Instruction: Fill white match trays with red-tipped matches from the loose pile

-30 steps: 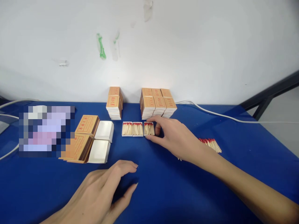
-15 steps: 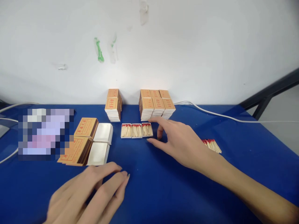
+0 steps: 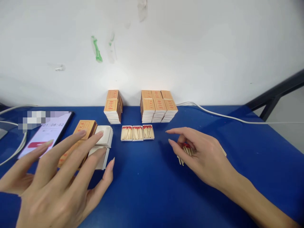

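Observation:
My left hand (image 3: 59, 177) is raised near the camera with its fingers spread, holding nothing. It hovers in front of a pile of orange matchbox sleeves (image 3: 84, 128) and empty white trays (image 3: 104, 134). My right hand (image 3: 204, 155) rests low on the blue table (image 3: 152, 196). Its index finger and thumb are stretched out, and the other fingers bend over loose red-tipped matches (image 3: 186, 148). Three open trays filled with matches (image 3: 137, 132) lie in a row at the middle, left of that hand.
Two stacks of closed orange matchboxes stand against the white wall, a narrow stack (image 3: 113, 106) and a wider stack (image 3: 158, 106). A phone (image 3: 45, 134) with a lit screen lies at the left. A white cable (image 3: 225, 117) runs along the back right. A black frame leg (image 3: 273, 98) stands at the far right.
My right hand drew back from the third filled tray to the loose matches on the right. My left hand lifted off the table and moved left toward the sleeves and empty trays.

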